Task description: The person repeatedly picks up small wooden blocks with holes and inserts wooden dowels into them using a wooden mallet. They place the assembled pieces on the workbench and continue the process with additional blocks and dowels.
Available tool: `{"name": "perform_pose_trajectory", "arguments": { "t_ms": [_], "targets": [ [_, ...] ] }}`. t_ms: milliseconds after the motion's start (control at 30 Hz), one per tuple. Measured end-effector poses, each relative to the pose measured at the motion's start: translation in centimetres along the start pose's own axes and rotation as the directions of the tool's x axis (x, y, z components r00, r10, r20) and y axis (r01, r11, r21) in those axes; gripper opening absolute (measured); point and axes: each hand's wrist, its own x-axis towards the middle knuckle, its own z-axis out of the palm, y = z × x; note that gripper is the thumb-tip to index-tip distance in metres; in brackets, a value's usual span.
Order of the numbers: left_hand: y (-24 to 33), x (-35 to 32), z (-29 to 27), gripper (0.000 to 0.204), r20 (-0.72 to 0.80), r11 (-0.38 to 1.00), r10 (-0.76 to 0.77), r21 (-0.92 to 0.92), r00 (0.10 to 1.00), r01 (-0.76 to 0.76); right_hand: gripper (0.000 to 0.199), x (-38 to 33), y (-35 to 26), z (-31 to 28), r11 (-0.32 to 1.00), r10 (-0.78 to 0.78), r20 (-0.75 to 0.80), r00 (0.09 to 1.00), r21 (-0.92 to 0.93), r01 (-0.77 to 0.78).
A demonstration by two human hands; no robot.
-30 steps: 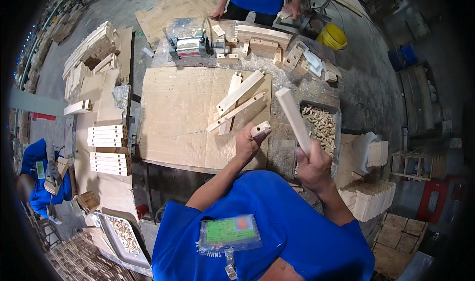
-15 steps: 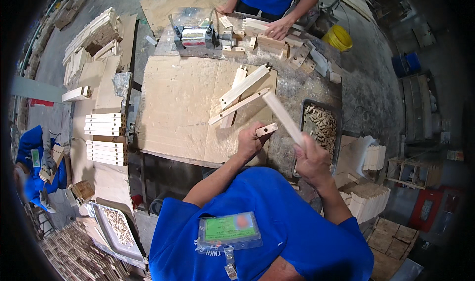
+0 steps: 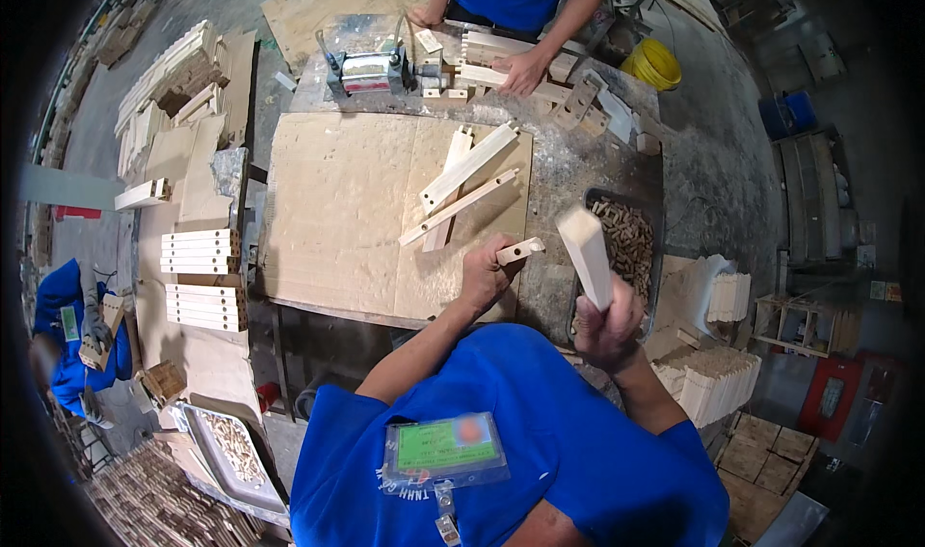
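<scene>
Grasping a drilled wooden piece (image 3: 516, 253) in the left hand (image 3: 484, 275), above the near right corner of a cardboard sheet (image 3: 332, 210), and presenting one dark hole upward. Showing something pale at the far end of the piece, too small for telling peg from bare wood. Gripping a square wooden bar (image 3: 584, 248) in the right hand (image 3: 612, 327), well closed around its lower end, and pointing its free end upward, apart from the drilled piece. Holding the bar partly across the view of a tray (image 3: 660, 253) of loose dowels (image 3: 631, 243).

Facing three crossed slats (image 3: 469, 168) on the cardboard, apparently already pegged at their upper ends. Standing, by judgement, partway through the batch: having an open hole in hand, and having two rows of drilled pieces (image 3: 199, 251) at left, showing dark, unfilled holes. Sharing the far table with a co-worker (image 3: 535, 2), near a clamp-like machine (image 3: 371, 73).
</scene>
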Motion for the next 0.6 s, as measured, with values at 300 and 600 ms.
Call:
{"name": "perform_pose_trajectory", "arguments": {
  "t_ms": [300,600],
  "targets": [
    [-0.9,-0.7,-0.3,0.015,-0.029,0.995,-0.092,-0.027,0.995,0.091,0.033,-1.8,11.0,6.3,0.725,0.685,0.105,0.721,-0.004,-0.689],
    [-0.8,-1.2,-1.4,0.02,-0.002,0.994,-0.102,0.048,0.995,0.102,0.029,-5.1,19.0,17.4,0.599,0.787,0.049,0.615,-0.3,-0.743]
  ]
}}
